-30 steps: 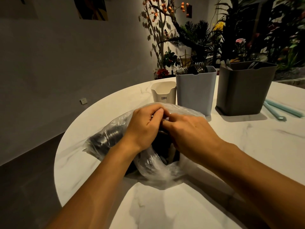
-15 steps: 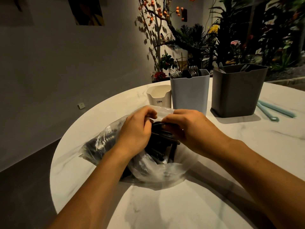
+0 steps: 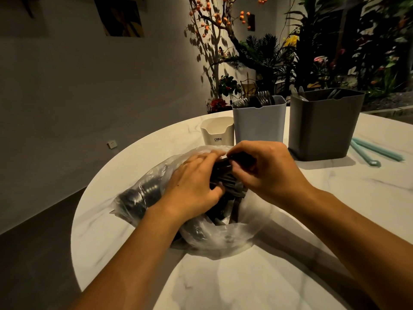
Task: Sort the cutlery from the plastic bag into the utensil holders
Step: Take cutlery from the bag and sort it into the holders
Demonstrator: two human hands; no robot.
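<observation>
A clear plastic bag full of black cutlery lies on the white marble table. My left hand lies over the bag's mouth, fingers curled on the black pieces. My right hand pinches a bundle of black cutlery at the bag's opening. Behind stand three holders: a small white one, a light blue one with dark cutlery heads sticking out, and a dark grey one with utensils inside.
Two pale green sticks lie on the table right of the grey holder. The table's round edge curves off at the left, with dark floor below. Plants and a branch with orange berries stand behind the holders.
My hands have parted the bag's mouth and moved onto the cutlery. The right hand now grips black pieces and has lifted slightly; the bag's plastic has slid down.
</observation>
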